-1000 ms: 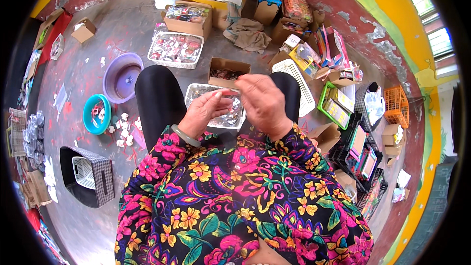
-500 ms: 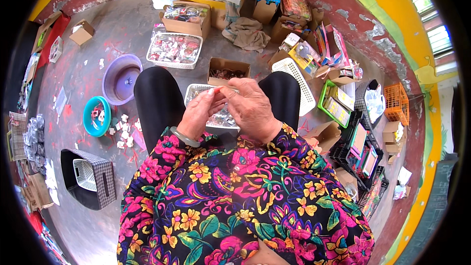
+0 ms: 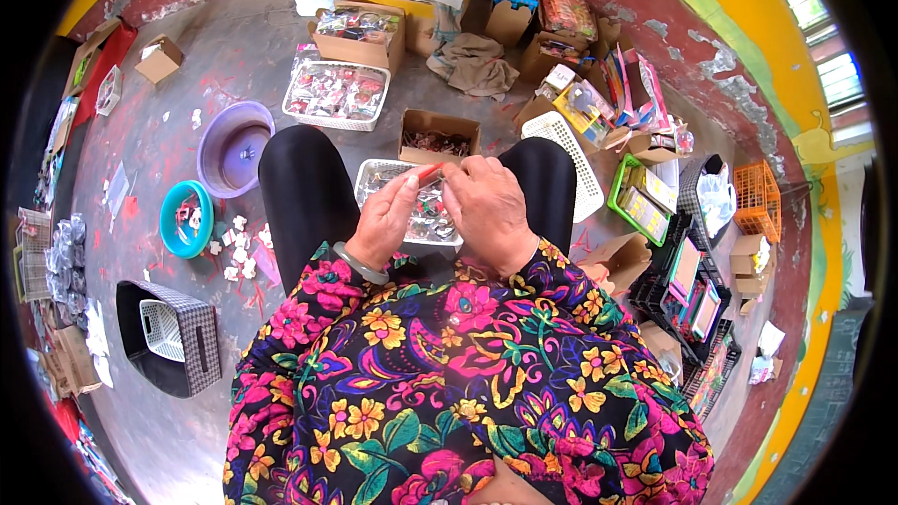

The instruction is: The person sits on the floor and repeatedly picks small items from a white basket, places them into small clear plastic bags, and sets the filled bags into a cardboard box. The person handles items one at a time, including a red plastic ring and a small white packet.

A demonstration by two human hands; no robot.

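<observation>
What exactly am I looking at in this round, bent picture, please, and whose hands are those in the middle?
The picture comes from a wide fisheye camera worn on a person's head, looking down, which is why straight edges curve near the rim. No machine is involved: the hands belong to the wearer, who sits on the floor in a flowered top.

The left hand and right hand meet over a clear tray of small wrapped pieces on the lap, pinching a small red item between them.

Around the person on the concrete floor lie a white basket of wrapped pieces, a small cardboard box, a purple basin, a teal bowl and a checked bin.
</observation>
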